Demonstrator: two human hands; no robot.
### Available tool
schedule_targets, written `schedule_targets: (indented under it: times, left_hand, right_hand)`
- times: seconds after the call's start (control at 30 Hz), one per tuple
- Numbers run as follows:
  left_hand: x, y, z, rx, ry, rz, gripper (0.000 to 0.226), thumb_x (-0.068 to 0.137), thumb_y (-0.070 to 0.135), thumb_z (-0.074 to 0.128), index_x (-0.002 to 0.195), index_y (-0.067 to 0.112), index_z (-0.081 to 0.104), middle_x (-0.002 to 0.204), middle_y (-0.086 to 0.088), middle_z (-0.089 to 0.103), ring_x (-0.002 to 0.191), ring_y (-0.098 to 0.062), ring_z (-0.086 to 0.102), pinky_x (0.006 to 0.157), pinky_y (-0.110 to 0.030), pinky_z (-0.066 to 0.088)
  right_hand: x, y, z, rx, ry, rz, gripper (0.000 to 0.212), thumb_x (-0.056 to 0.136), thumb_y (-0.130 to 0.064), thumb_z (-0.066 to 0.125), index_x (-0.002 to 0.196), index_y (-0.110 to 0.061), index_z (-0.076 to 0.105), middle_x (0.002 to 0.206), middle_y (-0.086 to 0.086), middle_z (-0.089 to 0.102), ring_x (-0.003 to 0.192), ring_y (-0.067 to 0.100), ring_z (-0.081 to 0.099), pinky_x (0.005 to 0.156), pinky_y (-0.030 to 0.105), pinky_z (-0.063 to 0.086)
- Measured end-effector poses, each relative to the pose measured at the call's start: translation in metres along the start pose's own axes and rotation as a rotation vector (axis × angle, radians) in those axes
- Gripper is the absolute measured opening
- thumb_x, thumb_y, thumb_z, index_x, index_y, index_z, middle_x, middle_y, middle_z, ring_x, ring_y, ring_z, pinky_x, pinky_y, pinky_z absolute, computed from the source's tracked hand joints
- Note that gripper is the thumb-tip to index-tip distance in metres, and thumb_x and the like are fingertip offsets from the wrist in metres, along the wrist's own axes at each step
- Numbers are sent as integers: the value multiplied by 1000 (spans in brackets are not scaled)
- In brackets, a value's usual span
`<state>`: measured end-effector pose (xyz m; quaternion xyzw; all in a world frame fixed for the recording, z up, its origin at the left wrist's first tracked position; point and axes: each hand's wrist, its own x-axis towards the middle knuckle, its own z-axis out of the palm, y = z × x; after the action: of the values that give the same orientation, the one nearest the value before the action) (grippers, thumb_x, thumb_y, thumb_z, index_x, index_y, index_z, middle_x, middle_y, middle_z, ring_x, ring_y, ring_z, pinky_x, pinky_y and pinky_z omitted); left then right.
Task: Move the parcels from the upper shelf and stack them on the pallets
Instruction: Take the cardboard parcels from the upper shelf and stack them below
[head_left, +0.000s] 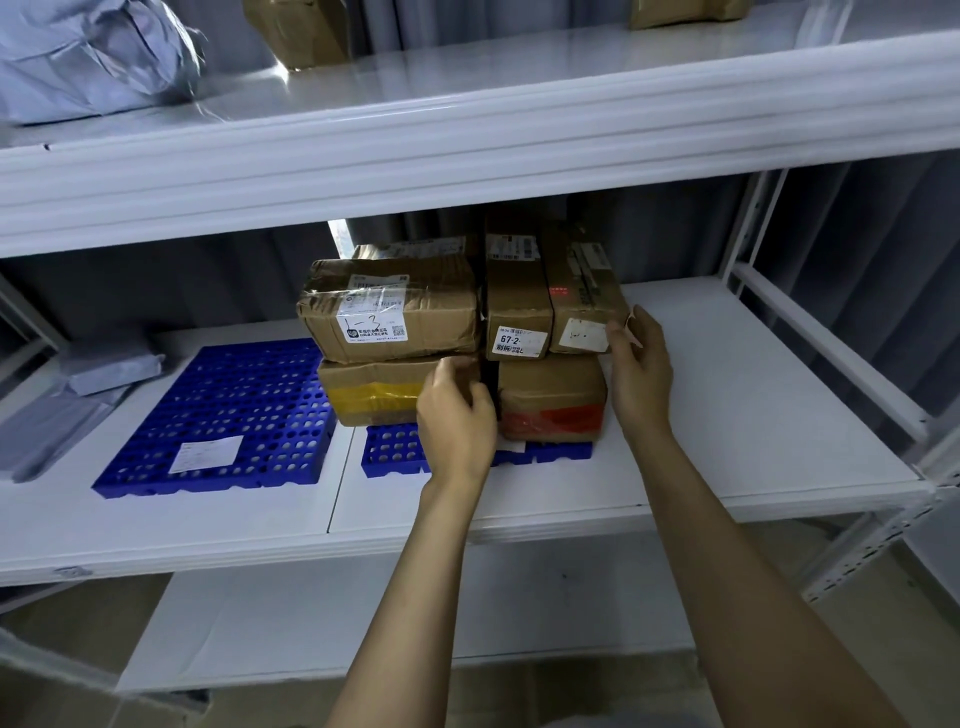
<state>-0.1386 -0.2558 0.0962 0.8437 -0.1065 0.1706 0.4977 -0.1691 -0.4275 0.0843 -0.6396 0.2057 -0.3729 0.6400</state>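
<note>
Parcel stack (389, 312) sits two tiers high on the blue pallet (395, 452), right hand (636, 364) open and flat against the top-right parcel (584, 306), left hand (457, 415) curled at the bottom-tier gap, grip unclear; risk: an uneven push could topple the narrow upper parcels.

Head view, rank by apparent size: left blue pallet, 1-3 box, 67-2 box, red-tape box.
1. left blue pallet
2. 1-3 box
3. red-tape box and 67-2 box: look alike, both partly hidden, so not ranked.
</note>
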Motion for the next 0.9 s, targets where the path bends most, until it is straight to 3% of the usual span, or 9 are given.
schedule_targets:
  times: [0.13,0.2,0.4,0.67,0.77,0.9]
  left_hand:
    - [-3,6,-13,-6,-18,58,27,91,2,51,113,10,63,111,-1,65,103,-12,59,81,-15,42]
    - [-4,8,-22,4,-17,102,27,90,1,51,112,11,63,110,-1,65,102,-13,60,81,-17,44]
    - [1,32,-52,46,-83,441,23,92,8,52,111,13,62,105,2,65,97,-11,59,80,-23,51]
    - [10,108,-88,73,-117,910,28,91,14,53,119,12,60,110,-3,65,101,-15,60,83,-26,49]
    - [19,141,-103,83,-78,1048,28,89,13,55,116,11,61,105,-3,66,95,-18,61,74,-31,51]
    - [40,184,-118,70,-11,1158,29,86,17,52,113,11,62,104,-1,67,96,-21,61,68,-37,51]
  right_hand:
    - [-22,-11,4,-109,-3,-81,47,96,-28,56,139,-29,38,123,-18,48,115,0,46,95,18,39]
    - [-32,-18,4,-208,23,-142,52,95,-26,58,141,-29,35,123,-21,42,115,-3,38,97,18,32]
    - [-55,-42,4,-531,113,-459,65,87,-32,59,144,-11,36,149,9,39,137,23,35,110,33,31]
    - [-70,-128,3,-543,305,-993,32,85,-13,59,114,0,63,113,11,65,107,24,56,96,25,43]
    - [-66,-165,1,-512,377,-1102,25,82,-7,62,104,3,65,99,11,67,96,25,58,85,30,47]
    - [-47,-212,2,-524,412,-1155,19,80,-10,62,96,-1,67,95,8,68,93,26,58,80,31,46]
